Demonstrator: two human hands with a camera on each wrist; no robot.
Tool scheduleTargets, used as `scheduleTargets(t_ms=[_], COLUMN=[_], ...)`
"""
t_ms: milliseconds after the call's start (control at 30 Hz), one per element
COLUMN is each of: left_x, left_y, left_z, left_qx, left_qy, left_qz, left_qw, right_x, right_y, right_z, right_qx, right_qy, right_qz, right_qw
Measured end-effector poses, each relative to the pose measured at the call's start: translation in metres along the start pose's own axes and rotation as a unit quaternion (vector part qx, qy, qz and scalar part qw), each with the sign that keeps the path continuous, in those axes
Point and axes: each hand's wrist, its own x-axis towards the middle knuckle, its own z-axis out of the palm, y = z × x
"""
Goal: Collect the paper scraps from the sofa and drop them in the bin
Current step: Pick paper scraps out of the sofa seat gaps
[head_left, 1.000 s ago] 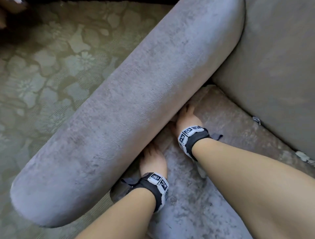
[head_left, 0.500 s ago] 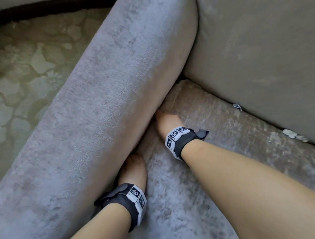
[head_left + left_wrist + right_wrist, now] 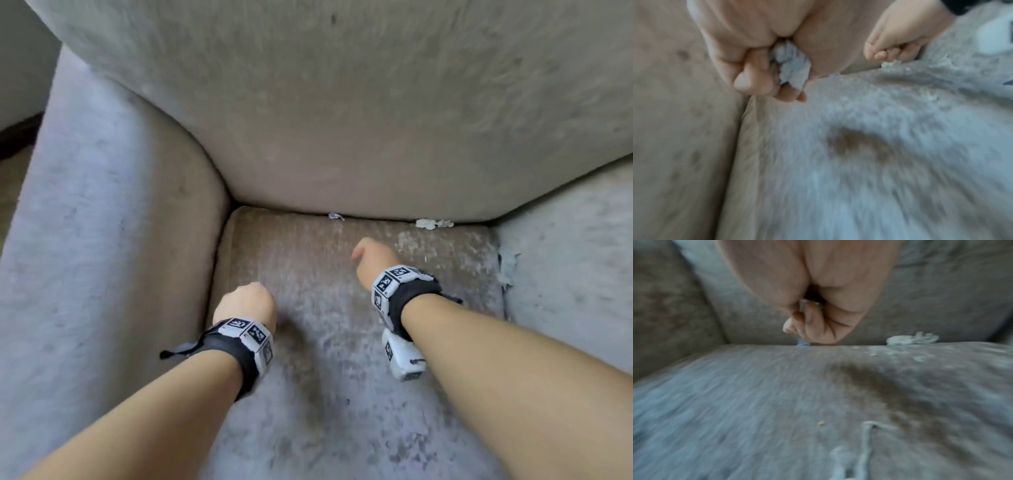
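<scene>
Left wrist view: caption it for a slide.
Left hand grips crumpled paper scraps above the sofa seat.

Count, all views:
Hands: 2, left [image 3: 245,303], right [image 3: 373,258].
Wristbands: 2 [image 3: 246,337] [image 3: 399,286].
Loose scraps at the seat's back crease: 2 [image 3: 335,216] [image 3: 433,223].
Scrap wad [image 3: 792,68] in left fist: 1; pieces inside uncountable.
Sofa [image 3: 342,102]: 1.

I see both forearms reaching forward, each wrist strapped with a black band carrying white marker blocks. My left hand [image 3: 245,303] is balled into a fist, fingers [image 3: 748,78] curled tight round a wad of paper scraps [image 3: 792,68]. My right hand [image 3: 371,258] is further forward, its fingers [image 3: 813,324] curled inward; what they hold, I cannot tell.
</scene>
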Motion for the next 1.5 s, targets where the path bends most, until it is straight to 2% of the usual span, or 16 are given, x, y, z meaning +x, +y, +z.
scheduleTargets(t_ms=[100,200,367,500,667,767,833,933,1000,1100,1167,1267,1500], left_x=[0.006,0.017,0.053,0.085,0.117,0.129,0.130,0.129,0.130,0.139,0.143,0.132,0.080], left_y=[0.044,0.085,0.131,0.151,0.182,0.204,0.212,0.215,0.217,0.210,0.203,0.193,0.203], left_z=[-0.033,-0.050,-0.067,-0.062,-0.025,-0.007,-0.003,0.005,0.007,0.006,0.001,-0.007,-0.003], left_qx=[-0.063,-0.084,-0.119,-0.145,-0.140,-0.119,-0.068,-0.005,0.011,-0.047,-0.065,-0.104,-0.119], left_qy=[0.024,0.041,0.075,0.103,0.086,0.102,0.122,0.108,0.100,0.111,0.118,0.131,0.126], left_qz=[0.020,0.043,0.065,0.049,-0.027,-0.075,-0.065,-0.030,-0.055,-0.102,-0.075,-0.016,0.087], left_qw=[0.998,0.995,0.988,0.983,0.986,0.985,0.988,0.994,0.993,0.987,0.988,0.986,0.981], right_x=[-0.007,-0.007,0.015,0.043,0.078,0.101,0.110,0.116,0.117,0.111,0.103,0.088,0.019], right_y=[0.041,0.073,0.105,0.114,0.115,0.116,0.116,0.122,0.126,0.129,0.132,0.137,0.155], right_z=[-0.028,-0.047,-0.059,-0.060,-0.051,-0.045,-0.042,-0.037,-0.035,-0.036,-0.038,-0.037,-0.023], right_qx=[0.091,0.104,0.130,0.190,0.207,0.186,0.148,0.114,0.119,0.142,0.154,0.154,0.232], right_qy=[0.075,0.126,0.177,0.179,0.148,0.170,0.172,0.169,0.174,0.191,0.207,0.191,0.168], right_qz=[0.071,0.134,0.203,0.247,0.239,0.261,0.263,0.260,0.251,0.231,0.208,0.179,0.180], right_qw=[0.990,0.977,0.954,0.933,0.937,0.932,0.938,0.944,0.945,0.944,0.943,0.953,0.941])
